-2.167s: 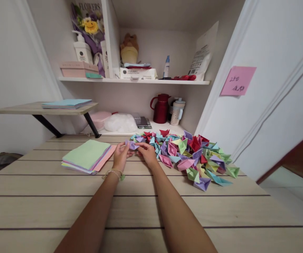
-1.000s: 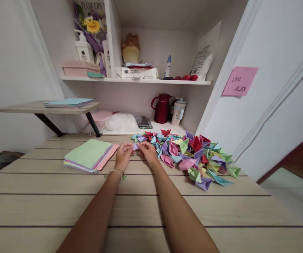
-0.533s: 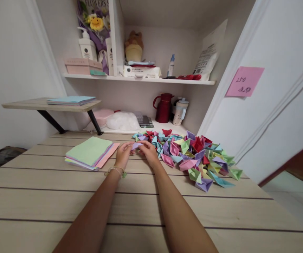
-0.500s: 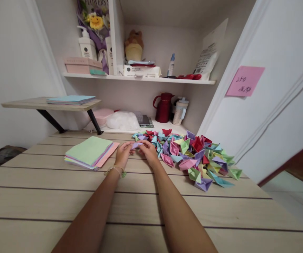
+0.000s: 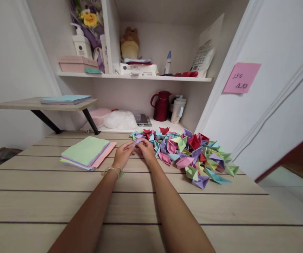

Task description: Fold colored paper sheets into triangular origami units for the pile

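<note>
Both my hands meet over the far middle of the wooden table (image 5: 130, 207). My left hand (image 5: 122, 154) and my right hand (image 5: 146, 151) pinch a small folded purple paper piece (image 5: 136, 142) between their fingertips, just above the tabletop. Right of my hands lies a heap of folded paper boats (image 5: 191, 154) in red, pink, purple, green and blue. Left of my hands lies a stack of flat coloured paper sheets (image 5: 86, 151), a green sheet on top. A thin bracelet circles my left wrist.
A small raised shelf (image 5: 43, 104) with more paper stands at the back left. Behind the table are a red jug (image 5: 162, 106), a white cup (image 5: 178, 109) and a plastic bag (image 5: 120, 120). A pink note (image 5: 241, 78) hangs on the right wall.
My hands have stayed at the same spot on the purple paper piece, fingers shifting slightly and raising it a little. The view has shifted a bit.
</note>
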Action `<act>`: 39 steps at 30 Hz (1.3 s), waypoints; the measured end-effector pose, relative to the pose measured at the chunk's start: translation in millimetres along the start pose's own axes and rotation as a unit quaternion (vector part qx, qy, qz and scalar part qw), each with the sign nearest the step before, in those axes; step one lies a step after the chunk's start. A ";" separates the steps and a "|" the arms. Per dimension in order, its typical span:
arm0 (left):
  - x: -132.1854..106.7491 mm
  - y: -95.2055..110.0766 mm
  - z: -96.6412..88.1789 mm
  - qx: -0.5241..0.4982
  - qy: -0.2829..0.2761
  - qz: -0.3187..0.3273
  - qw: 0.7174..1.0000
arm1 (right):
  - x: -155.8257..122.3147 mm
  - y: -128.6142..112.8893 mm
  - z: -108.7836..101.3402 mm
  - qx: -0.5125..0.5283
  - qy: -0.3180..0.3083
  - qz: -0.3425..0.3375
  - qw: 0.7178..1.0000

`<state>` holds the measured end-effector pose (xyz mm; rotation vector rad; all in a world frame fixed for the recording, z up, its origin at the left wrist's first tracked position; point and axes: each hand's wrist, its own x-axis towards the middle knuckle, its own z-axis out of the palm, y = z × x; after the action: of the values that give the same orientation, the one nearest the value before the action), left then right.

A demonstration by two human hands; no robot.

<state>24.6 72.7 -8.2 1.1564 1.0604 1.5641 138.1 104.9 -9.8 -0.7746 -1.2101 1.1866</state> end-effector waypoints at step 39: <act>0.6 -5.6 -1.2 0.029 -0.022 0.000 0.999 | 3.3 12.3 -0.5 -0.112 -0.015 -0.045 0.993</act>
<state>24.2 74.4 -13.6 1.2244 1.0834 1.5110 135.1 111.3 -20.4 -0.8627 -1.4047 1.0026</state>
